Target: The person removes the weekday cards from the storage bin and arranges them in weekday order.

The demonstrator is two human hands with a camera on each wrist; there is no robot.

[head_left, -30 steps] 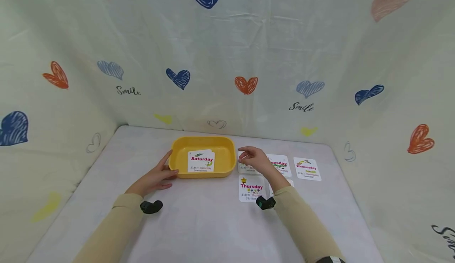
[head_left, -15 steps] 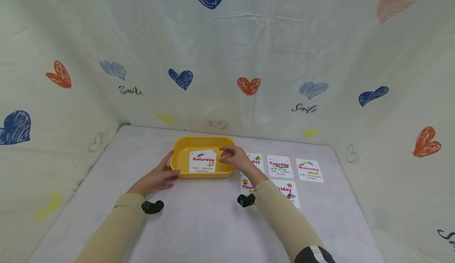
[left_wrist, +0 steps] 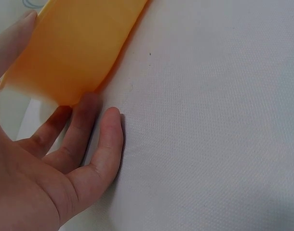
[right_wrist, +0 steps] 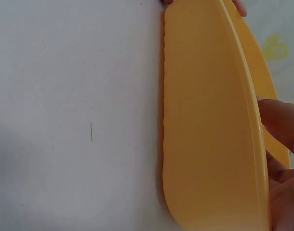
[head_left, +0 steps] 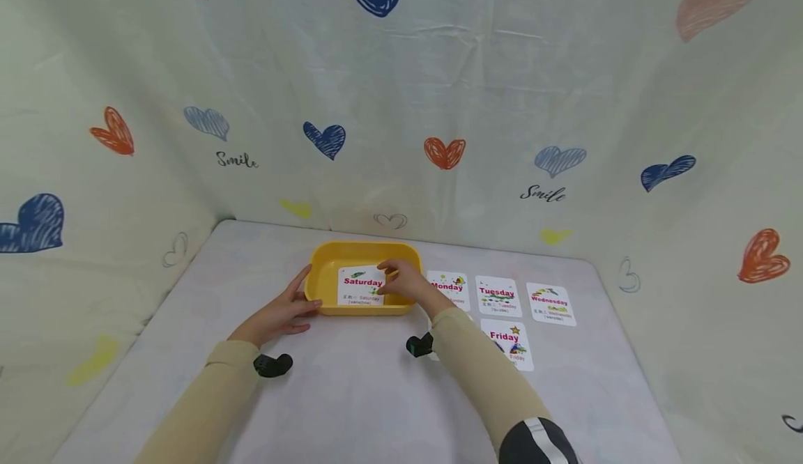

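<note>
In the head view a yellow plastic tray (head_left: 360, 311) stands at the table's back with a white "Saturday" card (head_left: 357, 288) lying face up in it. My left hand (head_left: 279, 315) rests at the tray's left end, fingers spread around the near corner; in the left wrist view its fingers (left_wrist: 82, 130) lie loosely against the base. My right hand (head_left: 408, 284) reaches over the tray's right rim. Its thumb and forefinger are apart at the card's right edge, seeming to touch it. In the right wrist view the tray's wall (right_wrist: 205, 120) hides the card.
Right of the tray lie cards for Monday (head_left: 449, 284), Tuesday (head_left: 498, 297) and Wednesday (head_left: 551, 304). A Friday card (head_left: 505, 345) lies nearer, beside another mostly covered by my right sleeve (head_left: 483, 373). Behind the white table (head_left: 351, 394) hangs a heart-patterned curtain (head_left: 477, 81).
My right hand has moved left from above the Monday card into the tray, down to the Saturday card's right edge. The left hand stays at the tray. The view has shifted slightly.
</note>
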